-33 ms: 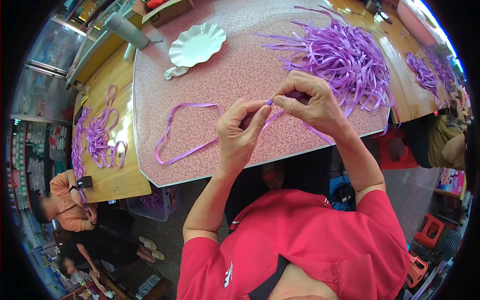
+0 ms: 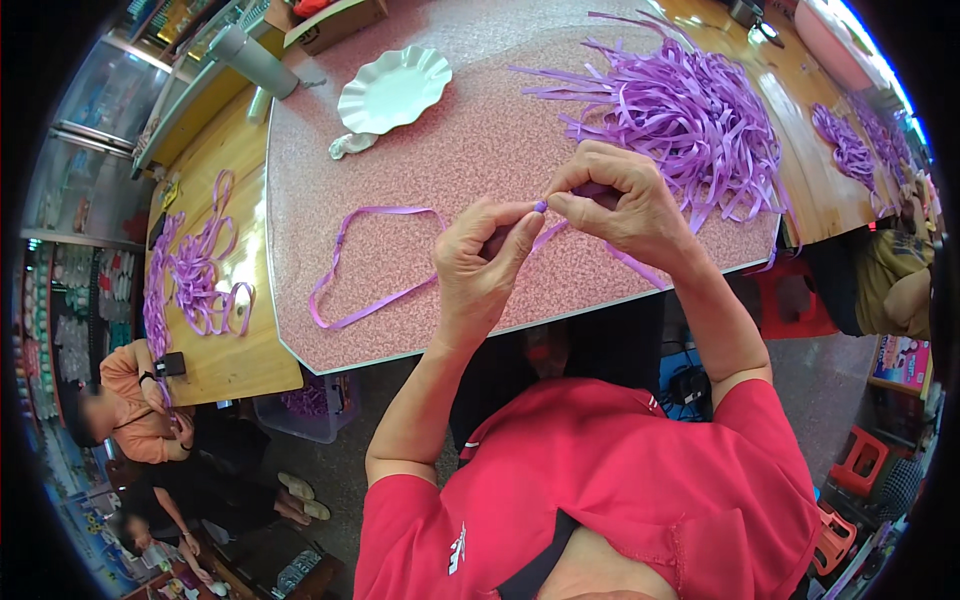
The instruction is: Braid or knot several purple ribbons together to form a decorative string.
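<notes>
I have both hands over the pink speckled tabletop (image 2: 470,165), tips nearly meeting at a small purple knot (image 2: 540,206) in a ribbon (image 2: 395,210). Left hand (image 2: 485,245): fingers closed, thumb and index pinching the ribbon at the knot's left side. Right hand (image 2: 615,205): same pinch from the right, other fingers curled in. Knot is tiny from up here, could be a bead, and I can't make out which fingertip bears on it

Ribbon position: knot held between the hands near the front edge; a loop lies flat on the tabletop left of the left hand, with a darker spot on its far-left side. A purple strip (image 2: 636,268) shows below the right hand, running toward the front edge

Around it: big purple pile (image 2: 680,120) just beyond the right hand, strands fanned out to the left. White wavy-rimmed plate (image 2: 396,90) farther back on the left, crumpled white scrap (image 2: 353,146) right by its near rim. Grey bottle (image 2: 252,60) past the back left corner, cardboard box (image 2: 335,22) behind the plate

Wooden tabletop (image 2: 240,360) on the left carries more purple strips (image 2: 200,270); co-worker in orange (image 2: 145,430) sits beside it, purple strip at their hands
</notes>
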The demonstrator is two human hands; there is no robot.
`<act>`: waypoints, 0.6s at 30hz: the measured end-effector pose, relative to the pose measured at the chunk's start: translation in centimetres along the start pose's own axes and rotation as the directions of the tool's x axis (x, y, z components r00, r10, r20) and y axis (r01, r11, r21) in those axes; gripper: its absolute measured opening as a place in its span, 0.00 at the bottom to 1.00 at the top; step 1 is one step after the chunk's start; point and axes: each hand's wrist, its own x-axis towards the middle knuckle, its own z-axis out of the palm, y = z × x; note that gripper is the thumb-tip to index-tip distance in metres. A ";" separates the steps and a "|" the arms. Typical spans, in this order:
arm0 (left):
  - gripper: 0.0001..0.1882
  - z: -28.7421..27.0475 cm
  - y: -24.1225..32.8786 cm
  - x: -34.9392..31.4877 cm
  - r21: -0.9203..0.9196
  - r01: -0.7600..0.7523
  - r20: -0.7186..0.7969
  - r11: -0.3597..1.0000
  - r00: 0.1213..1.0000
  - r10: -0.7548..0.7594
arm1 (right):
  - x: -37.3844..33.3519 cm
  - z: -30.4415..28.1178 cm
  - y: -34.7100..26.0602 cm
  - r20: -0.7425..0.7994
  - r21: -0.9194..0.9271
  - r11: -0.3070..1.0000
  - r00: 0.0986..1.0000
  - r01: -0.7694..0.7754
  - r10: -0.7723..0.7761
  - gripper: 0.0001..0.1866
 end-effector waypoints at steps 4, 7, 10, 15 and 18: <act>0.04 0.0 0.2 0.2 0.023 -0.042 0.046 0.999 0.998 0.041 | 0.6 -1.0 0.7 0.110 -0.170 0.954 0.967 0.248 -0.232 0.04; 0.04 -0.5 -0.2 0.4 0.141 -0.092 0.155 0.986 0.985 0.069 | 0.6 -1.7 0.2 0.195 -0.227 0.930 0.949 0.290 -0.249 0.06; 0.05 -0.5 -0.2 0.5 0.100 -0.017 0.189 0.995 0.982 -0.002 | 0.7 -2.2 -0.1 0.203 -0.298 0.875 0.921 0.383 -0.334 0.07; 0.06 -0.1 -0.4 0.3 -0.179 0.164 0.226 0.970 0.966 -0.122 | 0.5 -2.2 0.2 0.182 -0.222 0.875 0.900 0.429 -0.395 0.07; 0.06 0.0 -0.1 0.2 -0.224 0.201 0.247 0.954 0.958 -0.144 | 0.2 -2.1 -0.2 0.169 -0.156 0.922 0.929 0.354 -0.328 0.06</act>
